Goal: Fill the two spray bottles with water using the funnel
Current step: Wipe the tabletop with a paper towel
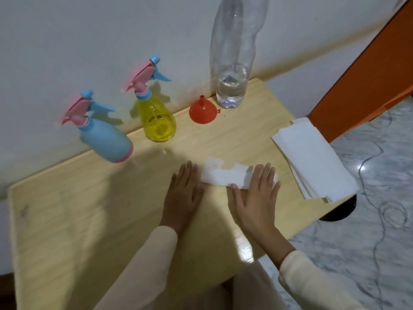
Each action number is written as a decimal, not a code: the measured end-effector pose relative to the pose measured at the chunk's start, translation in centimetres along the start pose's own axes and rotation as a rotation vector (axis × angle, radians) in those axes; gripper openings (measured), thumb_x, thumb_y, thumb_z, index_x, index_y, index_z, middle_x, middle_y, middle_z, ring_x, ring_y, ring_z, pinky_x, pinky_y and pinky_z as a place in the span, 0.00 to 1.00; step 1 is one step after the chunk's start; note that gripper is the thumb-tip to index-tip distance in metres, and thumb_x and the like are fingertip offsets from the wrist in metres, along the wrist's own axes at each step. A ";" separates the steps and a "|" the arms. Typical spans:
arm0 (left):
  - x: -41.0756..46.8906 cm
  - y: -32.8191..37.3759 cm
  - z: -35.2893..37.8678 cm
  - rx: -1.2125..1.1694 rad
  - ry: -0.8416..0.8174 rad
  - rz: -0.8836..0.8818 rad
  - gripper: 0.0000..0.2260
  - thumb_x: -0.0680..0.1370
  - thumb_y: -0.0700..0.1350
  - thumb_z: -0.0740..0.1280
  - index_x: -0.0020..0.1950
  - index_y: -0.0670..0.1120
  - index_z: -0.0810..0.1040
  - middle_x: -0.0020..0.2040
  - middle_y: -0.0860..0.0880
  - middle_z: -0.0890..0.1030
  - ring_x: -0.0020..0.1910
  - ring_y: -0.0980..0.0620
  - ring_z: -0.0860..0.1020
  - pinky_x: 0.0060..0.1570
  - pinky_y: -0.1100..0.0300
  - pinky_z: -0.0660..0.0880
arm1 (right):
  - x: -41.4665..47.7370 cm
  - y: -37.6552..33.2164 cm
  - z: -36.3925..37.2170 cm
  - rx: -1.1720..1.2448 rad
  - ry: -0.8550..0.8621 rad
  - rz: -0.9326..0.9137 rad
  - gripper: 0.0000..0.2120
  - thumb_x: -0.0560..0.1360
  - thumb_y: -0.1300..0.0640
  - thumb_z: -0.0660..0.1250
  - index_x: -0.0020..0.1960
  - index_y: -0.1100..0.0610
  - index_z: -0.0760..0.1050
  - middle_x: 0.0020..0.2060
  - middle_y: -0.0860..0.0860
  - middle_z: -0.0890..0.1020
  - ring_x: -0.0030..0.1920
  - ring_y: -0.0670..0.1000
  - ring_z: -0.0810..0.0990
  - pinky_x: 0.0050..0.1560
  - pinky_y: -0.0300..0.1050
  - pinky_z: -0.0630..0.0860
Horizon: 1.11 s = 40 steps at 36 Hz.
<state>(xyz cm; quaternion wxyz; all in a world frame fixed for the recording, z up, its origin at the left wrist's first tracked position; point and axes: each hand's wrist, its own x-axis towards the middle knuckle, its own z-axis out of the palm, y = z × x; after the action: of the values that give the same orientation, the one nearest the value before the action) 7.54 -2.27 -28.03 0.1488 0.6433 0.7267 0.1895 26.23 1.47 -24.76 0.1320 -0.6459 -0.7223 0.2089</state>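
A blue spray bottle [105, 139] with a pink and blue trigger head stands at the back left of the wooden table [89, 220]. To its right stands a yellow spray bottle [158, 124] with the same kind of head screwed on. An orange funnel [203, 111] rests upside down, spout up, beside a tall clear water bottle [232, 63] holding a little water at the bottom. My left hand [184, 193] lies flat, fingers on the left end of a damp white tissue [223, 175]. My right hand [257, 198] presses flat on its right end.
A stack of white paper napkins [317, 164] sits at the table's right edge. An orange panel [368, 74] stands behind it. The white wall runs along the table's back. Marble floor with a thin cable [377, 231] lies to the right. A wet patch glints near the front edge.
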 end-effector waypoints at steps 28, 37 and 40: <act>-1.4 -1.7 -0.3 0.089 0.027 -0.250 0.34 0.76 0.62 0.45 0.78 0.47 0.48 0.79 0.50 0.47 0.76 0.57 0.43 0.71 0.59 0.34 | 8.2 -5.8 5.6 -0.094 -0.050 0.095 0.49 0.74 0.31 0.51 0.74 0.67 0.36 0.74 0.66 0.39 0.75 0.59 0.34 0.69 0.54 0.27; -1.4 -2.0 -0.1 0.136 0.020 -0.250 0.32 0.78 0.62 0.49 0.77 0.45 0.53 0.78 0.48 0.52 0.77 0.53 0.50 0.73 0.57 0.40 | 12.2 -6.5 6.2 -0.260 -0.185 -0.382 0.46 0.74 0.31 0.45 0.76 0.65 0.42 0.76 0.60 0.45 0.77 0.56 0.41 0.71 0.54 0.32; -1.2 -2.0 -0.3 0.136 0.030 -0.259 0.33 0.78 0.62 0.49 0.77 0.45 0.55 0.78 0.48 0.53 0.76 0.55 0.50 0.73 0.56 0.43 | 12.7 -6.0 6.2 -0.279 -0.221 -0.509 0.46 0.71 0.30 0.39 0.76 0.64 0.41 0.76 0.60 0.44 0.76 0.55 0.39 0.71 0.52 0.32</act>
<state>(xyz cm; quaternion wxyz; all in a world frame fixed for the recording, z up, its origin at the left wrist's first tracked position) 5.85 -3.72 -28.77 0.1171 0.5497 0.8171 0.1287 16.42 12.74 -28.32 0.0111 -0.4293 -0.8926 0.1370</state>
